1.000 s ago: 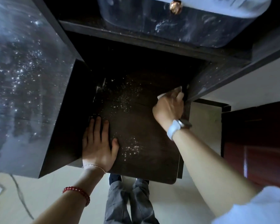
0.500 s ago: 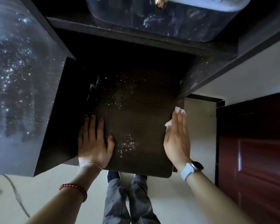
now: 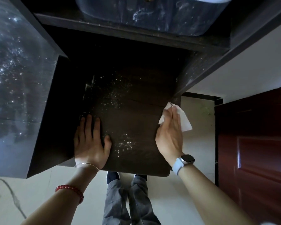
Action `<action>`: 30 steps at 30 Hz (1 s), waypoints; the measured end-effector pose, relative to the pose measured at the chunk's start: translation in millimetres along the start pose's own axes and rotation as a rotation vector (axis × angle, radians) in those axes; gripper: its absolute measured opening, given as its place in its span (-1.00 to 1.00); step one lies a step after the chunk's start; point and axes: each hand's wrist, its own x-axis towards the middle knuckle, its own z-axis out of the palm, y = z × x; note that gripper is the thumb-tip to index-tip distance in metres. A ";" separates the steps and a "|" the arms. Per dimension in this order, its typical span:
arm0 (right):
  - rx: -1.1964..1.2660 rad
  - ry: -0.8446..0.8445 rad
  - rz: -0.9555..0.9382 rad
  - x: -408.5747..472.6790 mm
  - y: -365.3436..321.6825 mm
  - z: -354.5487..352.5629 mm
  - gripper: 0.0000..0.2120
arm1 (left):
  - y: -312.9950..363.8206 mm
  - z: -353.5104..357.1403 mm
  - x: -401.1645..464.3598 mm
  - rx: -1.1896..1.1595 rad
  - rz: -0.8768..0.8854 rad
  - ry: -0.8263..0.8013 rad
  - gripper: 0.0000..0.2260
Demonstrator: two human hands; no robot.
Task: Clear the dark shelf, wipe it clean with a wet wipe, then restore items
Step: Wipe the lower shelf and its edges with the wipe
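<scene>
Dim, shadowed, wide-angle edge distortion

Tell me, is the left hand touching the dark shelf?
Touching. The head view shows the left hand lying flat, fingers spread, on the dark shelf, with no gap visible beneath it.

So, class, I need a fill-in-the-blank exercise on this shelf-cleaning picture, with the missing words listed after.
1. The left hand lies flat on the dark ____.
2. The right hand presses a white ____ at the shelf's right edge.
3. The right wrist wears a ____.
4. The red bead bracelet is on the ____ arm.

Missing words: shelf; wipe; watch; left
</scene>
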 end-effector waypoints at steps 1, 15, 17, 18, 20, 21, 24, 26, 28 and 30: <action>-0.015 -0.012 -0.005 1.9 -0.3 0.7 -0.49 | 0.1 0.1 0.3 -0.001 -0.003 0.001 -0.44; 0.060 -0.012 -0.063 39.5 -32.8 8.9 -0.54 | 0.9 -1.8 0.3 -0.008 0.000 0.012 -0.45; -0.073 -0.009 -0.059 59.6 -31.5 4.1 -0.58 | 1.1 -1.7 0.4 0.001 0.004 0.009 -0.46; -0.174 -0.010 -0.067 69.2 -30.5 2.7 -0.60 | 1.0 -1.7 0.3 0.002 0.005 0.007 -0.46; -0.355 0.004 -0.060 83.0 -33.4 0.3 -0.65 | 0.8 -1.6 0.5 0.003 0.006 0.007 -0.46; -0.414 0.007 -0.056 86.0 -37.5 -0.6 -0.65 | 0.7 -1.4 0.3 0.005 0.007 0.006 -0.46; -0.473 -0.089 -0.040 83.7 -53.2 3.0 -0.50 | -0.1 -1.2 0.3 0.006 0.006 0.003 -0.46; -0.379 -0.222 0.009 79.0 -55.0 13.4 -0.43 | 0.3 -1.5 0.4 0.002 0.007 0.009 -0.46; -0.352 -0.266 0.067 87.5 -49.5 15.1 -0.43 | 0.8 -1.8 0.2 -0.005 0.007 0.015 -0.45; -0.369 -0.240 0.071 102.1 -40.1 16.0 -0.42 | 0.8 -1.8 0.7 -0.006 0.010 0.017 -0.45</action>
